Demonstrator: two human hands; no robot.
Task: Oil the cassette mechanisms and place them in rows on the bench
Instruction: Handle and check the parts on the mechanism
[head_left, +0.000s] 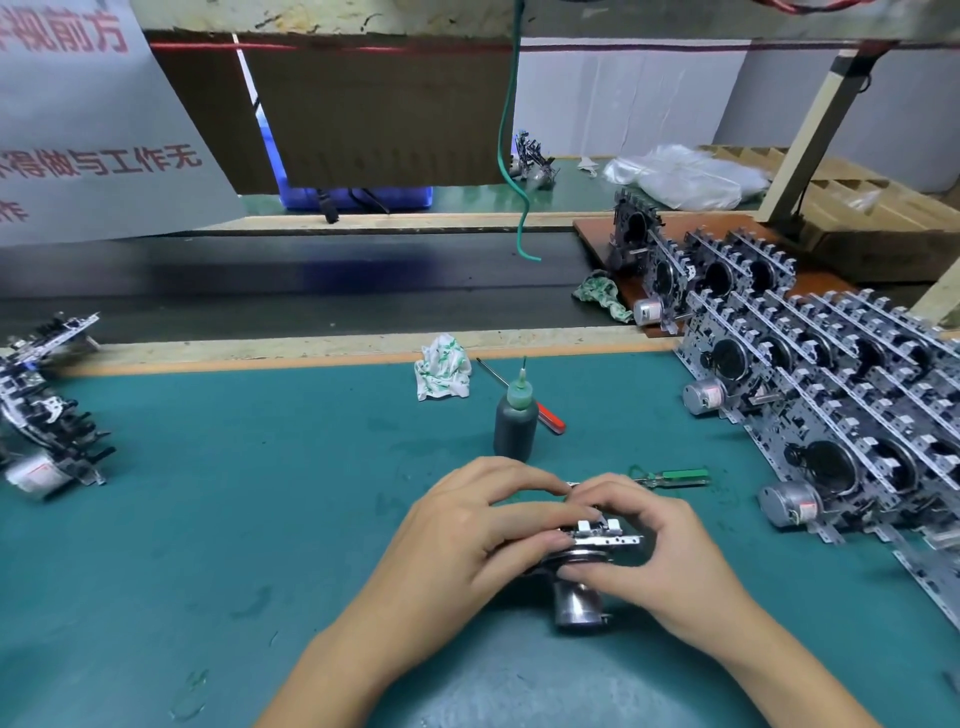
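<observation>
A metal cassette mechanism (597, 543) with a round motor underneath sits between both my hands, low over the green mat. My left hand (467, 540) grips its left side, fingers curled over the top. My right hand (654, 551) grips its right side, thumb below and fingers on top. A dark oil bottle (515, 423) with a green needle cap stands upright just beyond my hands. Several finished mechanisms (831, 395) stand in rows at the right. A pile of other mechanisms (47, 405) lies at the left edge.
A red-handled screwdriver (524, 397) lies behind the bottle and a green-handled one (675, 475) lies right of my hands. A crumpled cloth (441, 374) sits near the mat's far edge, another cloth (600, 293) on the dark conveyor belt (311, 280). A green cable (511, 156) hangs down.
</observation>
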